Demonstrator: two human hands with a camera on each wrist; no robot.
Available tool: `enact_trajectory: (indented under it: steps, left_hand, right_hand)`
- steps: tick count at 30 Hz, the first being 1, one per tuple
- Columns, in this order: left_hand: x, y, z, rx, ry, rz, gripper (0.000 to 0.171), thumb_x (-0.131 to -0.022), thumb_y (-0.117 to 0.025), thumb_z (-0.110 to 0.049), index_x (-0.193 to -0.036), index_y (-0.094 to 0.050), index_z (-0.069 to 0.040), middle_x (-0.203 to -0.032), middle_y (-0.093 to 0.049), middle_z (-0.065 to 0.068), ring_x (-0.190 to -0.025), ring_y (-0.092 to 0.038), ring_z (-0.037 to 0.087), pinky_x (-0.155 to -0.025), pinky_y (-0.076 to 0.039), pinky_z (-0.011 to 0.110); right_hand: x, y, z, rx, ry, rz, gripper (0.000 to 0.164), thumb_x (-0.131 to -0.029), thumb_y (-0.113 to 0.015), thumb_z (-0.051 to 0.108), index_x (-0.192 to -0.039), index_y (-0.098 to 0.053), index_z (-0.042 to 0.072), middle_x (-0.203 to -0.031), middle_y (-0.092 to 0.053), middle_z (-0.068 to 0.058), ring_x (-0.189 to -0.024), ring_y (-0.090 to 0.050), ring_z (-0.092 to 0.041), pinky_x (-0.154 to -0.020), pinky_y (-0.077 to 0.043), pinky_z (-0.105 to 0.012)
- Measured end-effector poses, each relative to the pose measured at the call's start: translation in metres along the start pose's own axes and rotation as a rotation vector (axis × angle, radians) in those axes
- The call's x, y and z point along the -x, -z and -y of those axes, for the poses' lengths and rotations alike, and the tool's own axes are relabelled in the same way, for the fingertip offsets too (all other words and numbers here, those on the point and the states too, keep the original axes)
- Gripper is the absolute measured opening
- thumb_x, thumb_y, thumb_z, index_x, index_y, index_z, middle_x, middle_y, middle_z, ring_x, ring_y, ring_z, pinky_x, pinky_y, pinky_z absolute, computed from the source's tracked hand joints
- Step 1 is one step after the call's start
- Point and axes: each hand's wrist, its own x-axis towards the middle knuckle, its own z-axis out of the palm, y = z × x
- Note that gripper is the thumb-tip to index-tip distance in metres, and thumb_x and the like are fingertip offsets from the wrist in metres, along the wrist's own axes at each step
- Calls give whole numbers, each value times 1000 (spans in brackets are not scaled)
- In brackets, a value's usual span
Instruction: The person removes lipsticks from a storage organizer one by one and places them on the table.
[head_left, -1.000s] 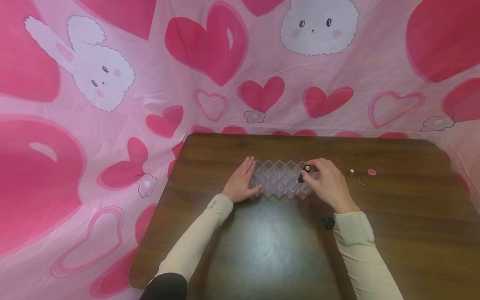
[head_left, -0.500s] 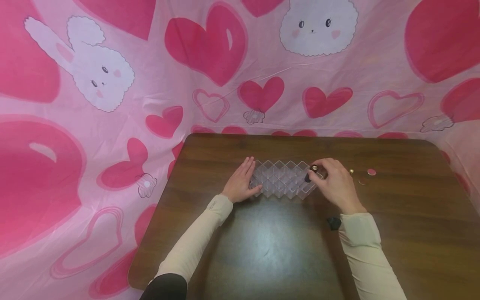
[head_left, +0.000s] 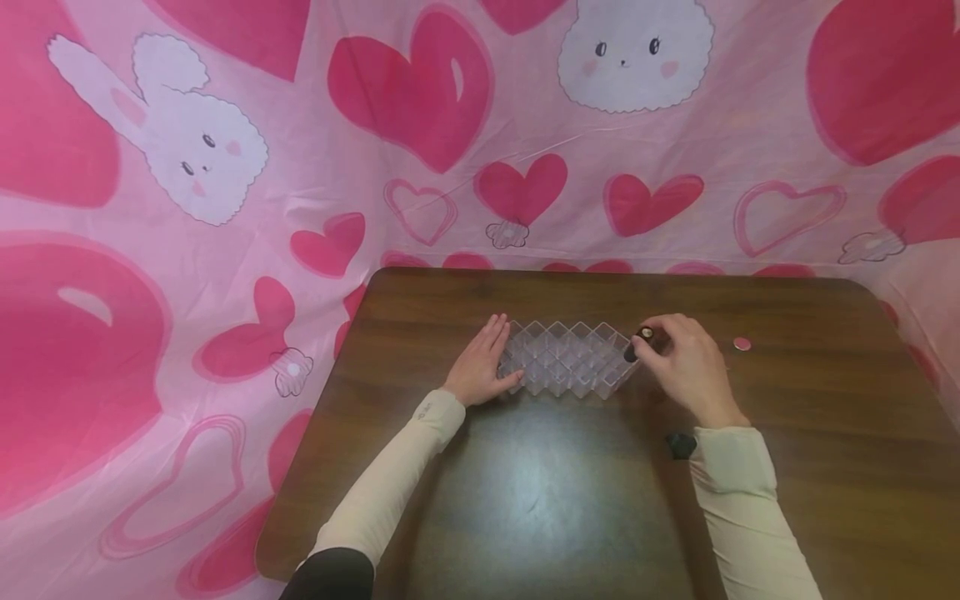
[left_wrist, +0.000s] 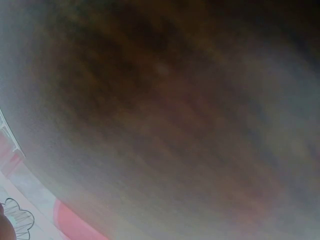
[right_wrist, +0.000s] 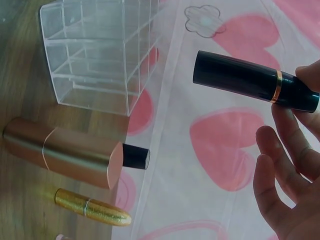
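Observation:
A clear organizer with diamond-shaped compartments stands on the wooden table. My left hand lies against its left end, fingers straight and thumb along the near side. Between the thumb and fingers of my right hand is a black lipstick tube with a thin gold band. In the head view this tube is tilted at the organizer's right end; the right wrist view shows it apart from the compartments. A dark brown blur, with part of the backdrop at the lower left, makes up the left wrist view.
In the right wrist view, a rose-gold tube, a black-ended piece and a gold glitter tube stand beside the organizer. A pink-topped item is farther right on the table. Heart-patterned cloth hangs behind.
My right hand has moved right with the lipstick tube, from over the organizer's right compartments to its right end. It now covers the small gold item. My left hand stays put.

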Motion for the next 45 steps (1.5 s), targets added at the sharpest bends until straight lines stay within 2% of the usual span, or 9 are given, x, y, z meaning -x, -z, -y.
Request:
enact_trajectory:
  steps: [6, 16, 21, 27, 37, 45]
  left_hand:
    - [0, 0, 0, 6, -3, -5, 90, -88, -45, -61, -152, -23, -1, -162, -16, 12, -152, -6, 22, -123, -17, 37]
    - [0, -1, 0, -2, -1, -3, 91, -88, -45, -61, -153, -22, -2, -162, -18, 13, -152, -6, 22, -122, -18, 37]
    - [0, 0, 0, -2, 0, 1, 91, -88, -45, -61, -153, -22, -2, -162, -18, 13, -152, -6, 22, -122, -18, 37]
    - [0, 0, 0, 2, 2, 3, 90, -88, -46, -61, -153, -22, -3, -162, -18, 13, -152, -5, 21, -122, -18, 37]
    - [-1, 0, -1, 10, 2, -3, 90, -88, -47, -60, -153, -21, -2, -162, -19, 14, -152, -6, 22, -122, -18, 38]
    - [-1, -1, -1, 4, 6, -1, 90, -88, -47, -59, -153, -21, -3, -162, -19, 13, -152, -6, 22, -122, -19, 38]
  right_hand:
    - [1, 4, -6, 9, -15, -21, 22, -86, -68, 19, -101, -66, 3, -93, -65, -18, -88, -56, -33, -75, -45, -50]
    - [2, 13, -10, 5, -63, -5, 24, -89, -66, 21, -103, -65, 1, -97, -63, -19, -92, -55, -35, -80, -44, -53]
    - [4, 15, -13, 5, -76, -23, 24, -88, -66, 20, -102, -65, 1, -98, -64, -19, -93, -56, -35, -79, -44, -51]
    - [7, 18, -18, 10, -118, -3, 26, -90, -64, 24, -103, -65, 2, -99, -63, -18, -92, -57, -34, -76, -44, -49]
    - [11, 23, -30, 26, -123, -29, 26, -88, -65, 24, -102, -65, 1, -97, -64, -18, -90, -57, -35, -74, -40, -45]
    - [14, 30, -35, 29, -138, -40, 27, -89, -64, 22, -103, -64, -1, -98, -64, -20, -93, -58, -35, -77, -41, -48]
